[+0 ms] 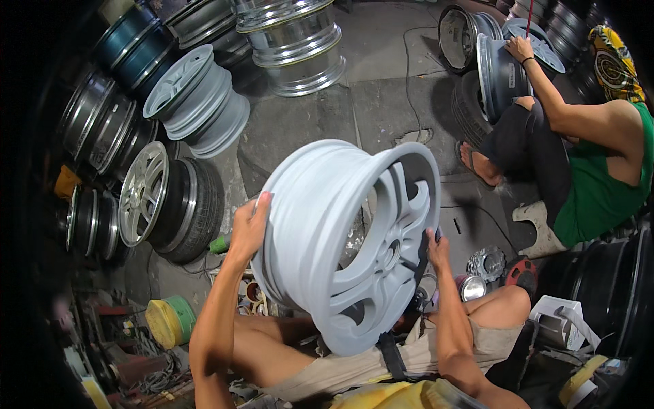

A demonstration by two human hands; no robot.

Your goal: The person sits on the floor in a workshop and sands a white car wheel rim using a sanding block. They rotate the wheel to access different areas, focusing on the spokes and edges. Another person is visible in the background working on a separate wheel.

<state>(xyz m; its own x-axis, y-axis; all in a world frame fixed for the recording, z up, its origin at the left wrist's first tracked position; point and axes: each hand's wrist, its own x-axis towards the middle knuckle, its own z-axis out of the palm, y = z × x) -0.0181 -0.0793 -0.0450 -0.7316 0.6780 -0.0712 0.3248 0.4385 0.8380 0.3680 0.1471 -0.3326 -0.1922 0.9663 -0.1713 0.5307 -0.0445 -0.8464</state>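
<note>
A pale grey wheel rim (306,204) is held tilted above my lap, its spoked face turned to the right. My left hand (251,225) grips the rim's back edge, thumb on the outside and fingers hidden behind it. At the opposite side, my right hand (438,251) is closed on the edge of the spoked face. The rim's lower edge is close to my shorts (422,365); whether it rests on them I cannot tell.
Stacked rims (289,48) and a rim on a tyre (191,211) stand left and ahead. A yellow-green tub (170,320) is at lower left. At right, a co-worker in green (603,177) sits handling another rim (501,75). A cable (409,88) crosses the floor.
</note>
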